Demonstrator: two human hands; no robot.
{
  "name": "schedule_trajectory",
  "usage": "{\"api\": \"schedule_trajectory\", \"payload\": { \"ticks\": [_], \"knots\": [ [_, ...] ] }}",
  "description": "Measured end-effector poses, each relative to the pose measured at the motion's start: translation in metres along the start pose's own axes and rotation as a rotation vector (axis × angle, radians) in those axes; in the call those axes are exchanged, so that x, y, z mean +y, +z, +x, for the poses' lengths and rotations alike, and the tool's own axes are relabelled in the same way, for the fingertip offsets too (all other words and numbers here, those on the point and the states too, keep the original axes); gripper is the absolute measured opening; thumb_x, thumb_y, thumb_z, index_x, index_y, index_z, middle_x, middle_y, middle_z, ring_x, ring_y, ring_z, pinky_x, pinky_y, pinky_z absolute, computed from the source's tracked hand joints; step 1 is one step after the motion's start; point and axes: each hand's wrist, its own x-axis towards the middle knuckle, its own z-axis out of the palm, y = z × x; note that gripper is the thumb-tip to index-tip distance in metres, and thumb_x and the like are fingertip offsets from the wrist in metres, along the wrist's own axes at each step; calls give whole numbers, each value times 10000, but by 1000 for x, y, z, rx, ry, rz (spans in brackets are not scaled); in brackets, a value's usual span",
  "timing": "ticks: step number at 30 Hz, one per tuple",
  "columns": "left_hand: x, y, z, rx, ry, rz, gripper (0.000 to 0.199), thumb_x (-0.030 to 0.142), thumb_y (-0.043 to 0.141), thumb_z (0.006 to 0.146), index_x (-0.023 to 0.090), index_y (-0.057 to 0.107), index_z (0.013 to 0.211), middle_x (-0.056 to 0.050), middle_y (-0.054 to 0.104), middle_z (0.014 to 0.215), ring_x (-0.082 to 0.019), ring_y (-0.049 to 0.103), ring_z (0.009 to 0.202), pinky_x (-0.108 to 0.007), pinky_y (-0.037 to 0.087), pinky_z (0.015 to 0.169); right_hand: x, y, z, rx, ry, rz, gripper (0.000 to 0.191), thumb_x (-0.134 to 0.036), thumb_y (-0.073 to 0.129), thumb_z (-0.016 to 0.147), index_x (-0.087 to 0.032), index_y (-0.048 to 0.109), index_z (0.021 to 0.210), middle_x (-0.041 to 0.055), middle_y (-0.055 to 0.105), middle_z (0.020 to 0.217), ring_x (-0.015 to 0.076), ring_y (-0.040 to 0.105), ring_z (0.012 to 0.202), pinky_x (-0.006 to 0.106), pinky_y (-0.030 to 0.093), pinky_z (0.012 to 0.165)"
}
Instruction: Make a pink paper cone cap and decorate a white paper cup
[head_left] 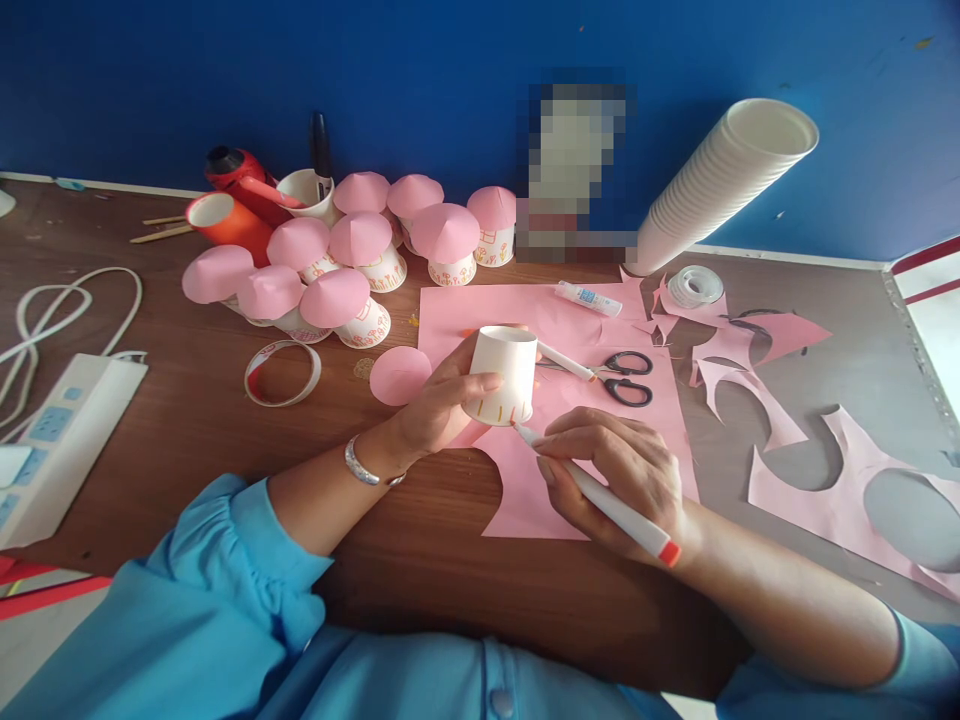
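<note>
There are nine pink cones (447, 234), two white markers (619, 511) (plus one black pen (320, 150)), one glue tube (589, 298), one power strip (86, 440).

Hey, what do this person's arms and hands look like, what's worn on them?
The left hand and right hand are ungloved. The left sleeve is bright blue, gathered at its cuff; the right sleeve is blue too. A silver bracelet circles the left wrist.

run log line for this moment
left hand: holds white paper cup; right hand: holds white red-ended marker, tip at cup's lower edge
</note>
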Motion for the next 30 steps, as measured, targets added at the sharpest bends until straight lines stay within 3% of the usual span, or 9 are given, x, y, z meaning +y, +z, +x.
{"api": "schedule_trajectory", "payload": {
  "ticks": [10, 30],
  "knots": [
    [-1, -3, -1, 30, -22, -10, 631, 362, 729, 819, 261, 572, 1421, -109, 678, 1232, -263, 678, 986, -367, 562, 780, -1, -4, 1, 62, -10, -50, 150, -54, 592, 897, -195, 629, 933, 26, 689, 720, 144, 691, 622, 245, 575, 545],
    [-4, -5, -1, -18, -18, -7, 621, 354, 703, 852, 271, 546, 1447, -125, 654, 1318, -290, 678, 1065, -375, 549, 789, 1, -3, 2, 55, -8, -61, 163, -47, 618, 877, -193, 655, 941, 21, 702, 749, 148, 702, 641, 246, 587, 560]
  ]
}}
